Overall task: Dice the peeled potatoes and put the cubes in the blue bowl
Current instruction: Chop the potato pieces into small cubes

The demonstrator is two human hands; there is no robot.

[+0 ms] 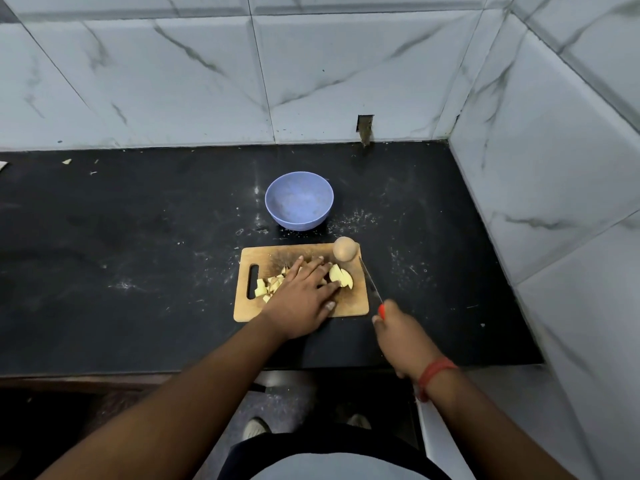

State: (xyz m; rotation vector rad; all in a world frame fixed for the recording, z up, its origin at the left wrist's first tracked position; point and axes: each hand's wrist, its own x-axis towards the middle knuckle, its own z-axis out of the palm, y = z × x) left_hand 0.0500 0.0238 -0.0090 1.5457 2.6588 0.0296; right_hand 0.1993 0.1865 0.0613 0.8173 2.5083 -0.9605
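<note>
We see a wooden cutting board (349,304) lying on a black counter (138,237), with a scatter of cut potato pieces (268,285) on its left half. The left hand (304,296) lies flat over the middle of the board, fingers straight and spread, covering part of the pile; its fingertips reach a larger potato chunk (341,276) that sits just beyond them toward the right side of the board. A whole peeled potato (345,249) rests at the board's far right corner, apart from both hands.

The right hand (401,334) is off the board, over the counter near its right front corner, fingers curled around the red handle of a knife (370,284). The blade points away from us along the board's right edge, its tip near the whole potato.

The blue bowl (299,200) stands on the counter just behind the board, well beyond the hands, and we see no cubes in it.
</note>
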